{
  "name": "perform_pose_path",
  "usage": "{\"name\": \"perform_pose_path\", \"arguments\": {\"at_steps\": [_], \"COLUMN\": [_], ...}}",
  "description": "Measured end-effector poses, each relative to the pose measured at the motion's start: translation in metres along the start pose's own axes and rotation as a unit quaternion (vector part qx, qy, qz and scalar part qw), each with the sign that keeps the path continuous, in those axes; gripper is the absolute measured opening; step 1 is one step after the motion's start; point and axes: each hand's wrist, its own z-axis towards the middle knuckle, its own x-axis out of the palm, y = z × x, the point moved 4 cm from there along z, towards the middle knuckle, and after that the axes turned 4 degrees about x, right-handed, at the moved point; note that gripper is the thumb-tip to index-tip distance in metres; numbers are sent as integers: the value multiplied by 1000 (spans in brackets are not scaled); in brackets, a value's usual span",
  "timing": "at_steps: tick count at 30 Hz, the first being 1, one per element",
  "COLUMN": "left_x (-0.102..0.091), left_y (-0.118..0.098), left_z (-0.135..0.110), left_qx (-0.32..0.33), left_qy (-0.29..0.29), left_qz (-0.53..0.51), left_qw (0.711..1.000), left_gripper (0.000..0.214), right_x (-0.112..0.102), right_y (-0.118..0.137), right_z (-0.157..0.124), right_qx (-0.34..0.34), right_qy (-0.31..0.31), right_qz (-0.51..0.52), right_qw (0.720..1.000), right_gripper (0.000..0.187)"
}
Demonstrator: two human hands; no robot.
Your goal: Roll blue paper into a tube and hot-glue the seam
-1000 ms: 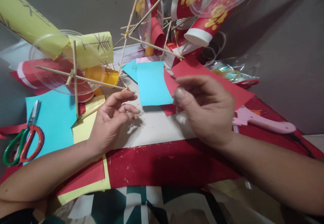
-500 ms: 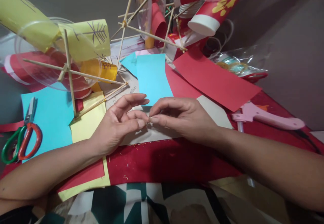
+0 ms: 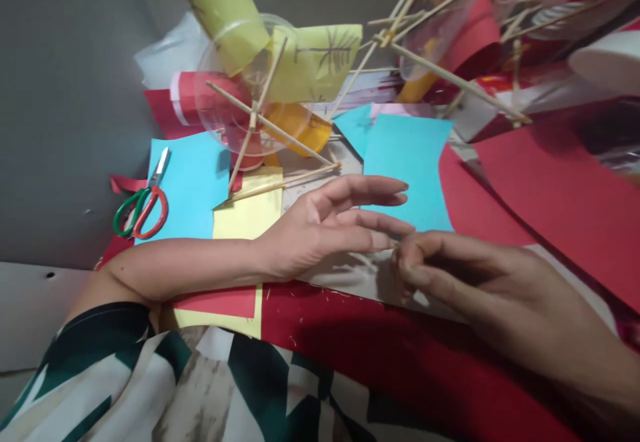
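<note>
Here, the thumb and forefinger of your right hand (image 3: pixel 475 275) are together beside the fingertips of your left hand (image 3: pixel 315 232), whose far fingers spread apart; whether either pinches anything, I cannot tell. Just beyond lies the turquoise paper rectangle (image 3: pixel 407 162), with a wooden-stick frame (image 3: pixel 254 117) and scissors (image 3: pixel 151 197) to its left.

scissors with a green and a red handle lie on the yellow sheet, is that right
Not the yellow sheet: the head view shows the green- and red-handled scissors lying on the left-hand blue sheet.
</note>
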Motion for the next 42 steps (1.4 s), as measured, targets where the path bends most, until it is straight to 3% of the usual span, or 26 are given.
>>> {"name": "perform_pose_path", "arguments": {"at_steps": [3, 6, 11, 15, 19, 21, 25, 29, 31, 35, 42], "left_x": [-1, 4, 14, 8, -18, -35, -74, -105, -117, -125, -127], "left_y": [-10, -19, -37, -66, -113, -132, -155, -154, -148, -132, -110], "left_z": [0, -4, -20, -41, -70, -86, -113, -132, -139, -148, -146], "left_qx": [38, 38, -14, -2, 131, 176, 159, 117, 52, -15, -44], "left_qy": [-8, 32, 51, -38, -186, -224, -320, -385, -408, -374, -294], "left_qz": [27, 91, 154, 284, 378, 398, 455, 470, 513, 587, 616], "left_qw": [999, 995, 987, 958, 897, 872, 816, 786, 754, 718, 729], "left_gripper": [28, 24, 9, 8, 7, 11, 16, 9, 9, 16, 25], "right_x": [16, 26, 30, 29, 31, 33, 35, 36, 37, 39, 39], "right_y": [-4, -9, -13, -16, -16, -15, -11, -8, -7, -4, -3], "right_z": [-7, -11, -9, -12, -14, -15, -15, -18, -19, -20, -20], "right_qx": [50, 71, 95, 87, 81, 84, 68, 43, 33, 18, -5], "right_qy": [202, 300, 321, 327, 331, 335, 345, 348, 353, 357, 344], "right_qz": [-65, -132, -119, -136, -156, -152, -140, -141, -155, -180, -191], "right_qw": [976, 942, 935, 931, 927, 926, 926, 926, 922, 917, 919], "right_gripper": [33, 35, 44, 36, 32, 31, 29, 26, 26, 30, 29]}}
